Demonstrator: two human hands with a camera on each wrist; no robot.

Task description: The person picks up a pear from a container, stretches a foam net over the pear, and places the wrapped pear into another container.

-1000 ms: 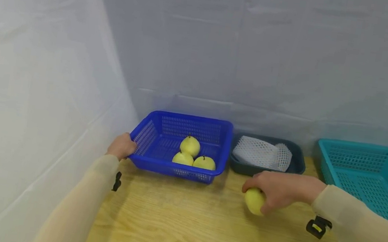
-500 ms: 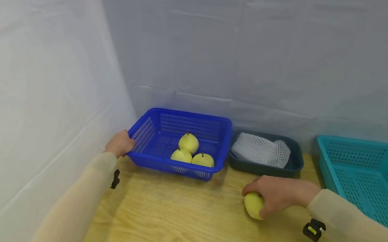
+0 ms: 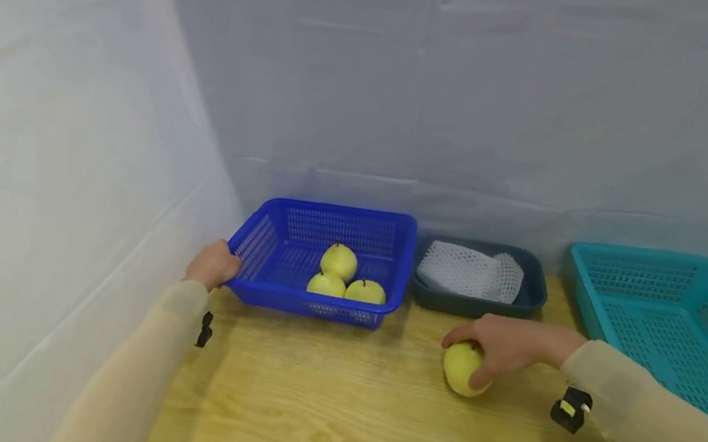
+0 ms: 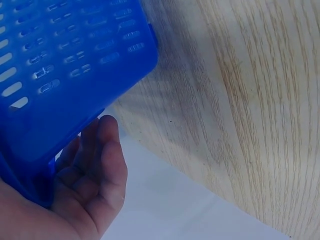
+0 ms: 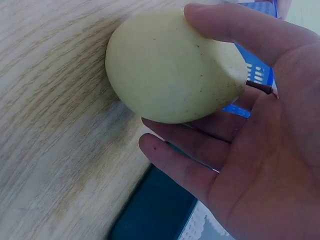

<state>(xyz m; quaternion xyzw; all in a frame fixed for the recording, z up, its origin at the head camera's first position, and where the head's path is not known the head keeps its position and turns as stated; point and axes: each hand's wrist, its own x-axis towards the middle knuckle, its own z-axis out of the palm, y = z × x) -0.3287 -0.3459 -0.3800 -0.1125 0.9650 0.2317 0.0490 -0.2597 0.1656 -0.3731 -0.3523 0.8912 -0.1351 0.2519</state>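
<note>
My left hand (image 3: 213,265) grips the left rim of a blue plastic basket (image 3: 302,303); in the left wrist view its fingers (image 4: 112,165) curl under that rim. Inside the basket sit three pale yellow pears (image 3: 339,261), grouped toward its front right. To the right of the basket, my right hand (image 3: 509,346) holds another pear (image 3: 460,370) from above, low over the wooden table. The right wrist view shows this pear (image 5: 170,65) between the thumb and the fingers, its brown stem toward the palm.
Between the baskets stands a dark green tray (image 3: 444,302) with white foam netting (image 3: 465,271) in it. A teal basket (image 3: 600,308) stands at the right, beside my right forearm. White sheeting (image 3: 344,99) rises behind and along the left of the wooden table (image 3: 302,395).
The head view has shifted slightly, moving everything a little to the left. Both hands keep their holds, and more of the pear shows under the right hand.
</note>
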